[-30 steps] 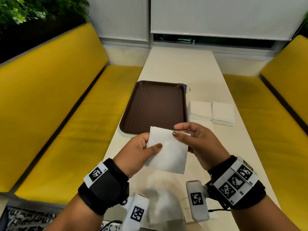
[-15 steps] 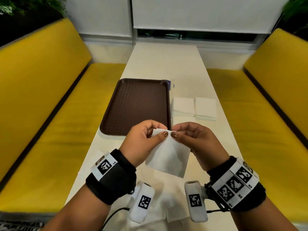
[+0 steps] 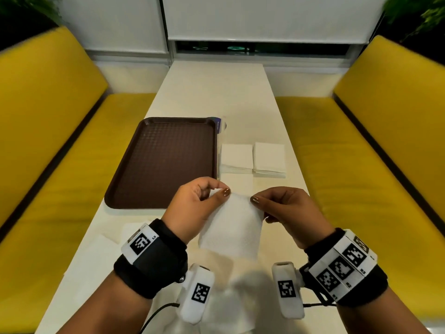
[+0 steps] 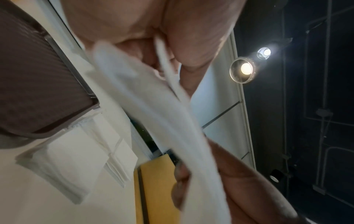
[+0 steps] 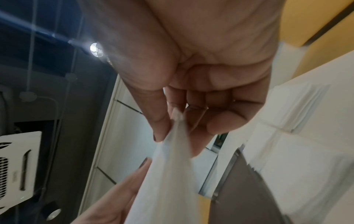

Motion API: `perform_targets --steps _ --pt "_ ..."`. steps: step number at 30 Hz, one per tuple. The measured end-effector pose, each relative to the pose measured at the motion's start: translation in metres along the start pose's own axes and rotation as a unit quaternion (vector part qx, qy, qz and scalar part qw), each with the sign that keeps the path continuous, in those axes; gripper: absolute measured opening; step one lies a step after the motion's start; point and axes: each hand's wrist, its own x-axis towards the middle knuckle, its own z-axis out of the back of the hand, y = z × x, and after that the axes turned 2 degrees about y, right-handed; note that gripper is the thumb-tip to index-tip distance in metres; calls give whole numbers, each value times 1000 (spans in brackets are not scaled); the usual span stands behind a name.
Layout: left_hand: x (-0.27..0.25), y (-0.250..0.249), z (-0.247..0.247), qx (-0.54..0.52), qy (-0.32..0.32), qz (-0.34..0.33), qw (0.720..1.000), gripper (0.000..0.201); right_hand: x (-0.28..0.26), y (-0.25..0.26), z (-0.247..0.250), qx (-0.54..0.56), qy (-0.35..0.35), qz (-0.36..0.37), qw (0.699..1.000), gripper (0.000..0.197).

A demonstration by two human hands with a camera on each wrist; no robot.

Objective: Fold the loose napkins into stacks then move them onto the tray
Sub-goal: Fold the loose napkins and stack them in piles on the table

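Both hands hold one white napkin (image 3: 232, 227) up above the tabletop (image 3: 216, 92): the left hand (image 3: 192, 208) pinches its upper left corner, the right hand (image 3: 289, 213) its upper right, and the sheet hangs between them. Beyond the left hand lies the brown tray (image 3: 166, 162); beyond the right, two folded napkin stacks (image 3: 252, 157) sit side by side.
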Motion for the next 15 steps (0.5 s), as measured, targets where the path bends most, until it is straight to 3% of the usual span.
perform_targets --steps 7,10,15 --pt "23 22 -11 -77 27 92 992 33 30 -21 27 12 -4 -25 1000 12" --pt "28 33 -12 -49 46 108 992 26 46 -31 33 42 -13 -49 998 13" --pt "48 51 -14 -43 -19 113 992 12 70 -46 36 122 23 -123 985 10"
